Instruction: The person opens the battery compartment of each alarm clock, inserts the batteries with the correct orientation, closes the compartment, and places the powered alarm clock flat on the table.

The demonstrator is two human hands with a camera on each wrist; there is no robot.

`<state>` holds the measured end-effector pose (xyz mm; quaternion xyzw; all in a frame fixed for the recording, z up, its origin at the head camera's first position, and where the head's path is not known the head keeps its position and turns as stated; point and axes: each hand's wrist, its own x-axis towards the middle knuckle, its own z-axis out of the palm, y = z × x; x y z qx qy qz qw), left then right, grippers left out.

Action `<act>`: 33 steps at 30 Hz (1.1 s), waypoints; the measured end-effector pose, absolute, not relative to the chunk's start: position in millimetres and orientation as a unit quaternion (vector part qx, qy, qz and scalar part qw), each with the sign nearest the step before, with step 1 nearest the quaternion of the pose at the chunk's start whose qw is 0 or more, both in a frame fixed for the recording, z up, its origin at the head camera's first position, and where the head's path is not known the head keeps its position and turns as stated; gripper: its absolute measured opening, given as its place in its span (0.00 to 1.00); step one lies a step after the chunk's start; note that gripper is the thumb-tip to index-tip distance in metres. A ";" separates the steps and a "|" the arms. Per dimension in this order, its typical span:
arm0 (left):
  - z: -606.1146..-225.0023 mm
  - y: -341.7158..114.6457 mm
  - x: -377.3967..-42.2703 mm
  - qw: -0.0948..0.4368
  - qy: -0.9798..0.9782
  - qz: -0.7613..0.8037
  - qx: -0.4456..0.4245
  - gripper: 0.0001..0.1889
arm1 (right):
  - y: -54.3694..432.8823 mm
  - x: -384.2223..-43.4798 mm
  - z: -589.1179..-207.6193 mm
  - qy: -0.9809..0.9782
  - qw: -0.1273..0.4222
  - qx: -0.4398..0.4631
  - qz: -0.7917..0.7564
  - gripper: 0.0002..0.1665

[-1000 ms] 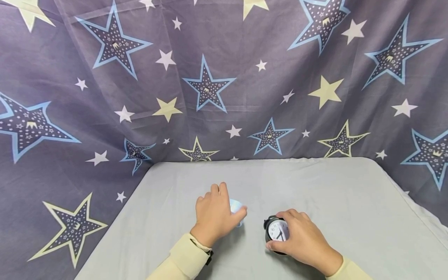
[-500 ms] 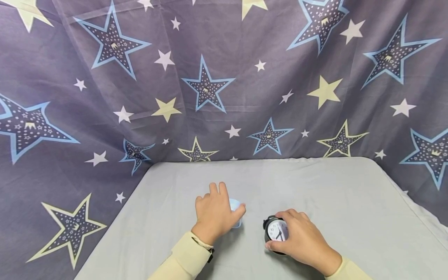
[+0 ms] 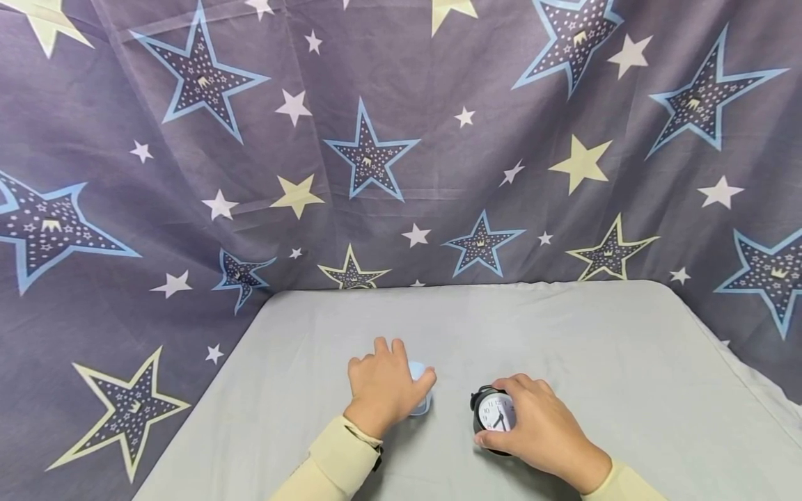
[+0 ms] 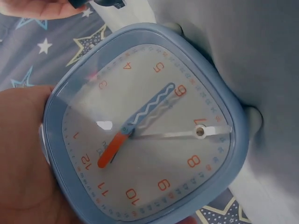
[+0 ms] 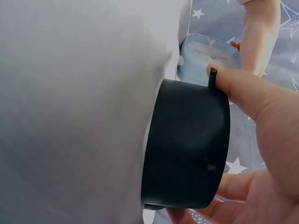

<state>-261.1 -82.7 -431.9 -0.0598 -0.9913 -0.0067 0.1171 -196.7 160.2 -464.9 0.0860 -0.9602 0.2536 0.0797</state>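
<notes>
My left hand (image 3: 380, 390) holds a light-blue alarm clock (image 3: 421, 405) from above and behind, mostly covering it in the head view. The left wrist view shows its rounded square dial (image 4: 154, 158), with an orange hour hand, a blue minute hand and orange numerals. Its two small feet meet the grey cloth. To the right, my right hand (image 3: 541, 431) grips a round black alarm clock (image 3: 493, 412), thumb at the lower front and fingers over the top. Seen from the right wrist, its black casing (image 5: 187, 144) stands on the cloth.
A grey cloth (image 3: 564, 334) covers the table under both clocks. Behind and to the sides hangs a dark star-patterned curtain (image 3: 432, 167). A narrow strip of cloth lies between the two clocks.
My left hand has come down slightly toward me with the blue alarm clock. My right hand and the black alarm clock stay in place.
</notes>
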 end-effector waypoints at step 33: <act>-430.7 -136.2 -267.3 0.168 -0.953 -0.074 -0.242 0.31 | 160.4 -196.2 -466.5 -0.959 0.080 0.086 0.258 0.50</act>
